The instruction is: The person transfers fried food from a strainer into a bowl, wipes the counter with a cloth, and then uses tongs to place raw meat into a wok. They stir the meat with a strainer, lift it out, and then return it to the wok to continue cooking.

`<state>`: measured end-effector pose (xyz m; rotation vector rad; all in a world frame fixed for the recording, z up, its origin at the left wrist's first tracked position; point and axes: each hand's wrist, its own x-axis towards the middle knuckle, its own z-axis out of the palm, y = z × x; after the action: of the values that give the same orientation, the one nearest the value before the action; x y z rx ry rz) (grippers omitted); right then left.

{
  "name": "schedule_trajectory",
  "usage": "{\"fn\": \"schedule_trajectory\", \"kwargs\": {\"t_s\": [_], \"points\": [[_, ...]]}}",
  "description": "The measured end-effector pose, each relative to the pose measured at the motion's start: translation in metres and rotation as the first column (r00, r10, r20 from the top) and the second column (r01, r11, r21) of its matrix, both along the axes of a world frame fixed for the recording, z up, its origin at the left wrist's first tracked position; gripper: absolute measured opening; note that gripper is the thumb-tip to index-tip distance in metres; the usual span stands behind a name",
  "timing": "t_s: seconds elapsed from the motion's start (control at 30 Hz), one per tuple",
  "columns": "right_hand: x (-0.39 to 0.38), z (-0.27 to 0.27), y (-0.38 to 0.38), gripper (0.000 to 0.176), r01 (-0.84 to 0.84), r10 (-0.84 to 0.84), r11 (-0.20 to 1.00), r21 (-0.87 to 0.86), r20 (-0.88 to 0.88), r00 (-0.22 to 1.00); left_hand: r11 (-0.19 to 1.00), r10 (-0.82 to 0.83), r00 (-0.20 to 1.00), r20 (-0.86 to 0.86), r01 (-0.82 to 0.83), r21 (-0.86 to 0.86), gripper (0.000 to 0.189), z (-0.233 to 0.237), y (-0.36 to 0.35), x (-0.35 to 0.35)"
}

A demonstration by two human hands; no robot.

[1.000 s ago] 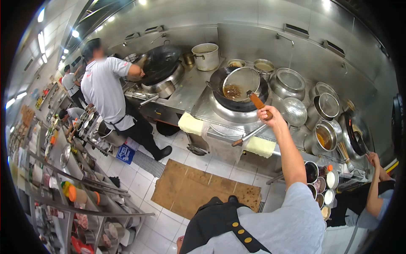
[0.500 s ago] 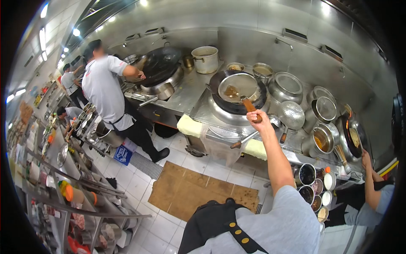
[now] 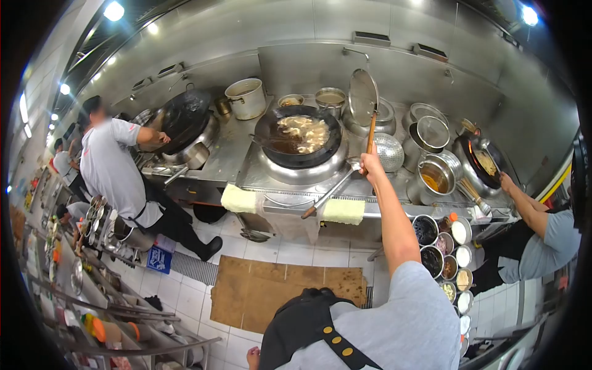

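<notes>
My right hand (image 3: 370,166) is closed round the wooden handle of a mesh strainer (image 3: 364,91), which is tipped on edge above the lidded pot right of the wok. In the black wok (image 3: 266,132), pale pieces of food (image 3: 306,134) lie in brown, bubbling oil. Just below my right hand, a ladle (image 3: 330,194) slants across the stove's front edge, its wooden grip toward me. A perforated skimmer (image 3: 389,152) rests beside the strainer's handle. Only a bit of my left hand (image 3: 253,357) shows at the bottom edge, low by my apron; its grip is hidden.
On the left, a co-worker (image 3: 111,160) stands at another wok (image 3: 185,117). At the right, another person's hand (image 3: 507,183) is at a wok (image 3: 484,161). Strainers and a pot of oil (image 3: 435,179) stand between. Seasoning tins (image 3: 425,229) line the right; cardboard (image 3: 277,293) covers the floor.
The strainer has moved from over the wok to the right and tipped upright. Pale food now shows in the oil. The view has turned right, and part of my left hand has appeared.
</notes>
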<state>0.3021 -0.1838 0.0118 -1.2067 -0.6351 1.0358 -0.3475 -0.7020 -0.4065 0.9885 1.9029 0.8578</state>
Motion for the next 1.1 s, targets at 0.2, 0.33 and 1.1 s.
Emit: {"fn": "schedule_trajectory", "kwargs": {"t_s": [0.2, 0.33, 1.1], "points": [[0.052, -0.023, 0.014, 0.089, -0.092, 0.106, 0.96, -0.264, 0.038, 0.994, 0.996, 0.0, 1.0, 0.03, 0.003, -0.085, 0.023, 0.0, -0.01, 0.013], [0.014, -0.019, -0.013, 0.081, 0.091, 0.013, 0.966, -0.241, 0.399, 0.917, 0.993, 0.03, 0.999, 0.024, -0.027, -0.111, 0.023, 0.009, -0.018, 0.026], [-0.076, -0.025, 0.062, 0.084, -0.097, 0.132, 0.99, -0.098, 0.471, 0.872, 0.967, 0.213, 0.975, 0.061, -0.202, -0.154, 0.02, -0.001, -0.077, 0.06]]}}
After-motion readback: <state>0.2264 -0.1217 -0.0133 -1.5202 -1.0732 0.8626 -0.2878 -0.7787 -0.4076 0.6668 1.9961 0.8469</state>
